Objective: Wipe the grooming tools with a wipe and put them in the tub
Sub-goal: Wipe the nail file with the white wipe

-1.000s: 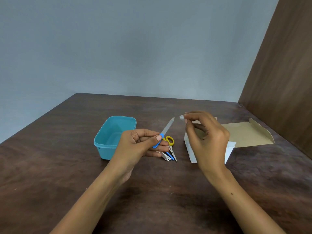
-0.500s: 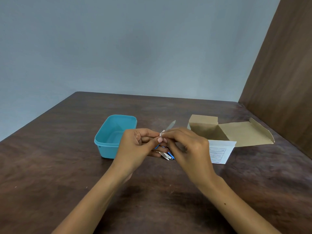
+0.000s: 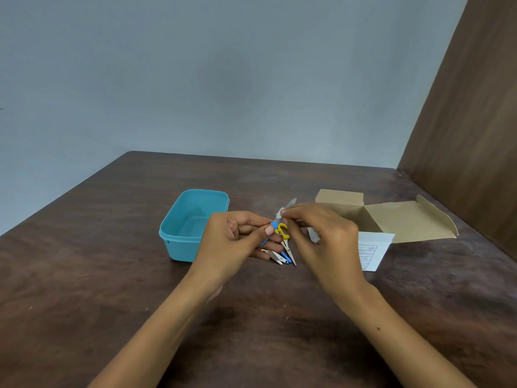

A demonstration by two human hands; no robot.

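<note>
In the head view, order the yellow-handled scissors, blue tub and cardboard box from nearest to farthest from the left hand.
1. Yellow-handled scissors, on the table just right of the left hand.
2. Blue tub, just left, behind the knuckles.
3. Cardboard box, far right.

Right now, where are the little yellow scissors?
In the head view, the scissors lie on the table near the middle, just right of the blue tub, between the two hands and partly behind the left hand.

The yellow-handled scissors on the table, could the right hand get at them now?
Probably yes: the yellow-handled scissors lie uncovered just below the right hand, but it pinches a wipe against the nail file.
</note>
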